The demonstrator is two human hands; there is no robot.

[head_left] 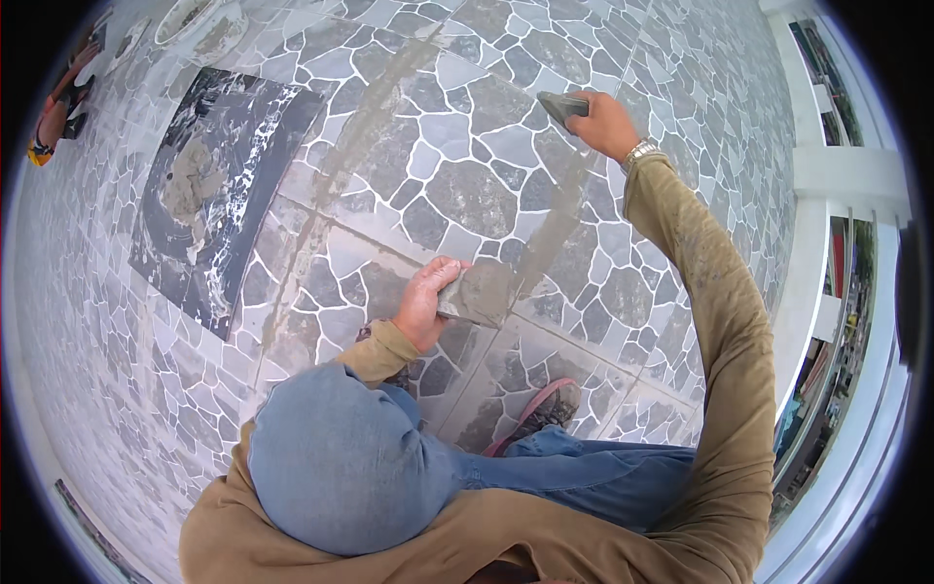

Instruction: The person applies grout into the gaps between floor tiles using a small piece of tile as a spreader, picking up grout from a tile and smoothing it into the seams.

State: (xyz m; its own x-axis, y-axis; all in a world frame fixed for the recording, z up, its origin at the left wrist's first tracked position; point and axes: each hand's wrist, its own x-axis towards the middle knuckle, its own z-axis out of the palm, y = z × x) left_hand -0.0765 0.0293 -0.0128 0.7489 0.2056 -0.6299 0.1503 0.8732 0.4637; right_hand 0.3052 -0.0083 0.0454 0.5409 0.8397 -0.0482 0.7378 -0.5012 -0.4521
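Observation:
My left hand (pixel 428 302) grips the edge of a small flat plate carrying a lump of wet grey grout (pixel 484 293), low over the floor near my knees. Stretched farther out to the right, my right hand (pixel 605 127) is closed round a flat dark grey spreader (pixel 561 107). Its blade tip points left, close to the tiled floor (pixel 467 200); I cannot tell whether it touches. Grey grout smears (pixel 552 229) run along the tile joint between my two hands. Another smeared joint (pixel 375 112) lies to the left of it.
A dark board (pixel 243 234) with a grout heap (pixel 192 180) lies at left. Beyond it stands a pale, grout-stained basin (pixel 185 18). My shoe (pixel 545 409) rests below the plate. A white frame (pixel 846 180) borders the right side. Another person's arm (pixel 60 102) shows at far left.

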